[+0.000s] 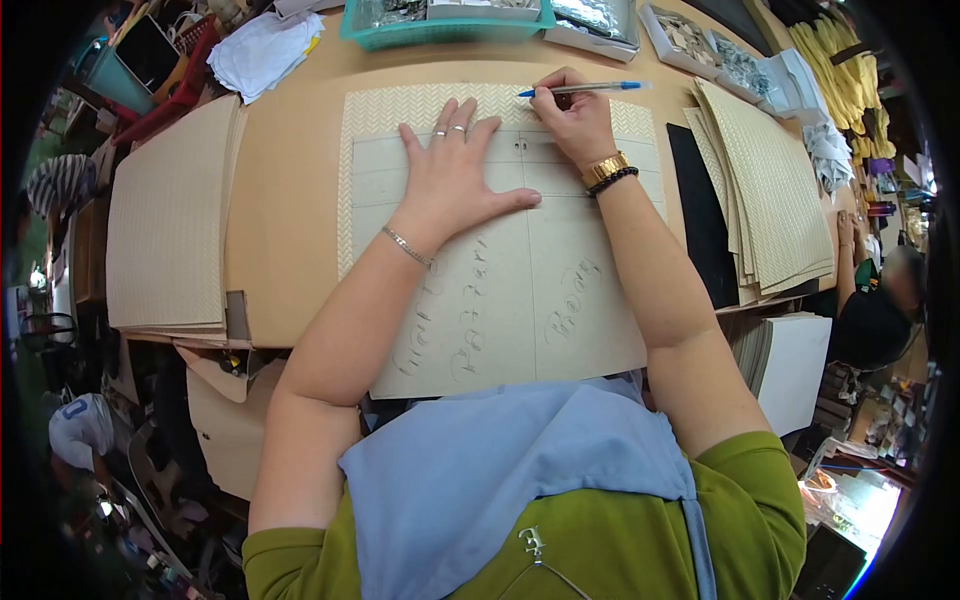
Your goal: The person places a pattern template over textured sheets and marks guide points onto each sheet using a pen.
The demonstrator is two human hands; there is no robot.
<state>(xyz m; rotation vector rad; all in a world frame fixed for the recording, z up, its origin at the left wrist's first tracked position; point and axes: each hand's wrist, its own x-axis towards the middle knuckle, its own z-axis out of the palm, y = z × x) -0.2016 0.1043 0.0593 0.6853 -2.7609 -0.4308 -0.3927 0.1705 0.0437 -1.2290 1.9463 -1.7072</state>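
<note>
My left hand lies flat with its fingers spread on a grey card template, which bears handwriting and ruled lines. Under the template is a cream woven-pattern sheet, showing along the top and the left and right sides. My right hand holds a blue and white pen near the template's top edge, its blue tip pointing left over the woven sheet. A small pair of holes in the template shows between my hands.
Stacks of patterned sheets stand at left and right. A black sheet lies beside the template. A teal tray and white boxes line the back. Another person is at far right, others at far left.
</note>
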